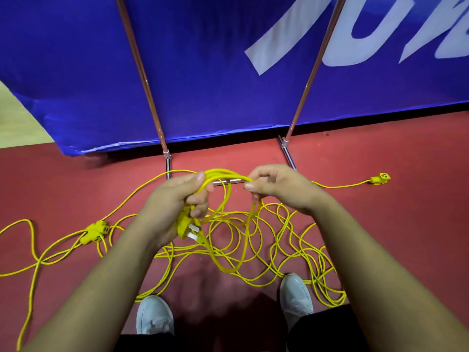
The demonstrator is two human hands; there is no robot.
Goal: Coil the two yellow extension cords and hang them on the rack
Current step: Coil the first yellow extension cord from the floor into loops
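While both forearms extended forward over the red floor (393, 224), a yellow socket block (95, 231) lay near its left edge. The left hand (177, 201), fingers curled, gripped several gathered loops (224, 172) of yellow cord, with the plug (189, 231) hanging below the palm. The right hand (281, 189) pinched one strand between thumb and fingertips, the other fingers curled. Loose cord (318, 265) lay tangled on the floor beneath, before the rack (141, 72); a second socket (380, 178) lay toward the right edge.
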